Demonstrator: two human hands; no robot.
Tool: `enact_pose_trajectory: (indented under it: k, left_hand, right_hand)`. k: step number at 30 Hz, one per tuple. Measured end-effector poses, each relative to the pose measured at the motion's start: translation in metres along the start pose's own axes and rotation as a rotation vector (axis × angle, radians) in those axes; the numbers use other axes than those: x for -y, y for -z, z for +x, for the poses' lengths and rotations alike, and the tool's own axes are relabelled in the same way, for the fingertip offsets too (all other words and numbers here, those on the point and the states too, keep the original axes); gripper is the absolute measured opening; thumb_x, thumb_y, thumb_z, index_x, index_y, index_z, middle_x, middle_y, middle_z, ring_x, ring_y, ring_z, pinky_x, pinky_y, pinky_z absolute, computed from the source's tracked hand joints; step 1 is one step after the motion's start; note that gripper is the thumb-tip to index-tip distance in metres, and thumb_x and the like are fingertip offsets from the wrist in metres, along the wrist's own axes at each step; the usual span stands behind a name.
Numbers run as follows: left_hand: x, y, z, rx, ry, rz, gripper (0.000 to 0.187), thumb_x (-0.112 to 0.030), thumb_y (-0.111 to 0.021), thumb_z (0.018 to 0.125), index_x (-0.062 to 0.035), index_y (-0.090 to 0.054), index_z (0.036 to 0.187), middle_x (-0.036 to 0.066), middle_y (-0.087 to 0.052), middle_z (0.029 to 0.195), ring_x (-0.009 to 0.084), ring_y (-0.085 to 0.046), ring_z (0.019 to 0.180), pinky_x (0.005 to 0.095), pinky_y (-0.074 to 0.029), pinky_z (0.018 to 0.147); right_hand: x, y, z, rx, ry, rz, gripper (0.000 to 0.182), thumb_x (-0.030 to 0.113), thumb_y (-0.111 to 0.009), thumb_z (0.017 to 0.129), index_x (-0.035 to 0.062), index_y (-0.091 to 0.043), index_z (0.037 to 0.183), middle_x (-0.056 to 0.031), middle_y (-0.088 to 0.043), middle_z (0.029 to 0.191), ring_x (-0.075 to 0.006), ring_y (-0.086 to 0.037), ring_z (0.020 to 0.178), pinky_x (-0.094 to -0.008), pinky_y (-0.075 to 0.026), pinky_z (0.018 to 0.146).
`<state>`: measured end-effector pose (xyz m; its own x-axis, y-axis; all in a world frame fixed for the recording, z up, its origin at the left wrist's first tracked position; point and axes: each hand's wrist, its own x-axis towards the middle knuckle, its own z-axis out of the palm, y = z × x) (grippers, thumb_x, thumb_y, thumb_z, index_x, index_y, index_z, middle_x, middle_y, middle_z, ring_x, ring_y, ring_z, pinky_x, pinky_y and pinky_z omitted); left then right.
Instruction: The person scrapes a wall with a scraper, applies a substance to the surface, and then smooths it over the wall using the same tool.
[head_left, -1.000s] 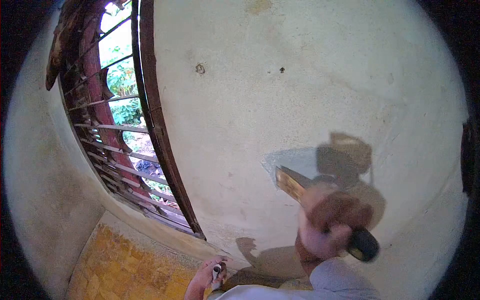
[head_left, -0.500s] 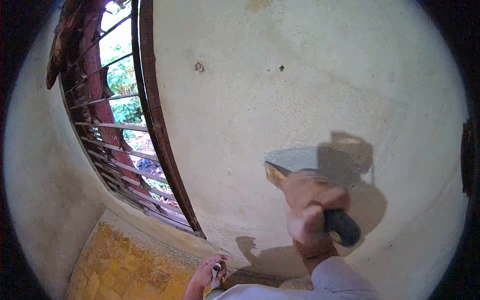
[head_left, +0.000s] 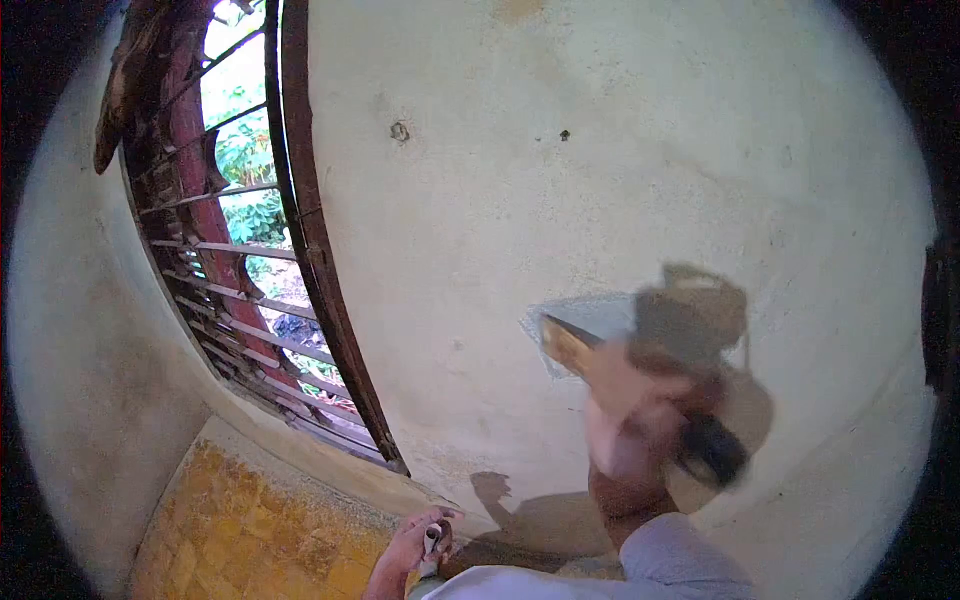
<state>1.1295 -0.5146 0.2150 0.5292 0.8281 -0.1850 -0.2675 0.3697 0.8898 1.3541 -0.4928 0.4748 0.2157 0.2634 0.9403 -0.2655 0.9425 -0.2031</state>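
My right hand (head_left: 650, 410), smeared by motion, grips a wooden block (head_left: 567, 346) with a dark sheet, like sandpaper, along its wall side. A loose black end (head_left: 713, 450) of it curls out past the heel of my hand. The block lies against the wall, over a pale grey rubbed patch (head_left: 590, 312) that shows above and left of it. Low in the view, my left hand (head_left: 412, 540) is closed around a hollow pale tube (head_left: 432, 537), its dark open end facing up.
The off-white wall (head_left: 450, 220) has two small holes and some stains. On the left is a window (head_left: 240, 220) with a dark frame and rusty bars, and plants outside. Worn yellow floor tiles (head_left: 230, 520) lie below. My shadow (head_left: 690, 310) falls across the patch.
My right hand and the block have slid a little to the right along the wall, baring more of the grey patch's left end. My left hand stays put.
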Motion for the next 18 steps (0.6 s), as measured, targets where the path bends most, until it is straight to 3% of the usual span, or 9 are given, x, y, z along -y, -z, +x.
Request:
enact_pose_trajectory:
  k: [2,4,6,8,10,12,14,16,18]
  left_hand:
    - [0.003,0.0,0.0,-0.002,-0.028,0.136,0.037,-0.032,-0.043,0.089,-0.0002,-0.054,0.105,0.005,-0.044,0.051,0.0098,-0.036,0.035,0.0253,-0.038,0.04]
    - [0.001,-0.002,0.001,0.014,-0.018,-0.047,0.036,-0.031,-0.043,0.089,-0.0003,-0.054,0.104,0.004,-0.044,0.051,0.0096,-0.036,0.036,0.0242,-0.036,0.039]
    - [-0.004,-0.004,-0.001,0.013,-0.012,-0.035,0.038,-0.034,-0.043,0.088,-0.0008,-0.055,0.103,0.003,-0.044,0.051,0.0106,-0.041,0.04,0.0249,-0.037,0.042]
    - [-0.005,-0.004,-0.003,0.015,0.005,-0.025,0.04,-0.037,-0.044,0.087,-0.0013,-0.055,0.101,0.001,-0.045,0.051,0.0116,-0.046,0.045,0.0256,-0.037,0.044]
    - [-0.004,-0.003,-0.002,0.005,-0.107,0.229,0.035,-0.029,-0.042,0.089,-0.0002,-0.054,0.104,0.004,-0.044,0.05,0.0099,-0.036,0.035,0.0238,-0.037,0.04]
    - [-0.008,-0.006,-0.003,-0.01,-0.031,0.089,0.035,-0.029,-0.043,0.089,-0.0003,-0.054,0.104,0.003,-0.044,0.05,0.0097,-0.036,0.035,0.0239,-0.037,0.04]
    - [-0.013,-0.008,-0.005,-0.031,0.036,-0.045,0.034,-0.029,-0.043,0.089,-0.0003,-0.054,0.104,0.003,-0.044,0.05,0.0096,-0.036,0.035,0.024,-0.038,0.041]
    - [-0.017,-0.01,-0.005,0.0,-0.074,0.152,0.034,-0.028,-0.042,0.089,-0.0004,-0.054,0.104,0.003,-0.044,0.051,0.009,-0.036,0.035,0.0232,-0.038,0.041]
    - [-0.008,-0.006,-0.003,-0.033,-0.008,0.047,0.033,-0.028,-0.042,0.089,-0.0004,-0.054,0.104,0.003,-0.045,0.052,0.0091,-0.036,0.036,0.0229,-0.038,0.041]
  right_hand:
    - [-0.007,0.002,0.003,0.03,-0.16,-0.171,0.029,0.027,-0.06,0.079,0.0134,-0.038,0.067,0.002,-0.038,0.052,-0.0117,-0.038,0.047,-0.0277,-0.037,0.049]
    - [-0.006,0.0,0.002,0.048,-0.237,-0.245,0.031,0.027,-0.061,0.08,0.0152,-0.035,0.067,0.0035,-0.034,0.049,-0.0102,-0.035,0.044,-0.0271,-0.035,0.047]
    - [0.008,-0.002,-0.006,-0.086,0.1,-0.213,0.033,0.028,-0.061,0.08,0.0138,-0.033,0.067,0.0028,-0.032,0.05,-0.0111,-0.034,0.045,-0.0285,-0.037,0.05]
    - [0.018,0.006,-0.022,-0.117,0.08,-0.128,0.033,0.028,-0.06,0.08,0.0133,-0.033,0.068,0.002,-0.034,0.053,-0.0117,-0.037,0.049,-0.03,-0.038,0.055]
    - [0.018,0.009,-0.025,-0.152,0.063,-0.057,0.032,0.027,-0.06,0.08,0.0128,-0.033,0.069,0.0013,-0.036,0.055,-0.0122,-0.04,0.053,-0.0315,-0.039,0.061]
    - [0.011,0.009,-0.019,-0.059,-0.524,-0.331,0.035,0.032,-0.061,0.079,0.0138,-0.033,0.07,0.0001,-0.039,0.06,-0.0126,-0.044,0.063,-0.0319,-0.039,0.069]
    - [0.007,0.015,-0.029,-0.236,-0.544,-0.292,0.033,0.032,-0.061,0.08,0.0141,-0.035,0.071,0.0008,-0.042,0.063,-0.0112,-0.047,0.071,-0.0322,-0.039,0.076]
    - [0.009,0.026,-0.018,0.235,0.007,-0.349,0.032,0.037,-0.067,0.075,0.0133,-0.046,0.077,-0.0005,-0.05,0.066,-0.0145,-0.051,0.067,-0.0313,-0.045,0.064]
    - [0.01,0.012,-0.02,0.21,0.098,-0.167,0.033,0.036,-0.064,0.078,0.013,-0.041,0.075,0.0008,-0.048,0.066,-0.0124,-0.05,0.067,-0.0335,-0.044,0.067]
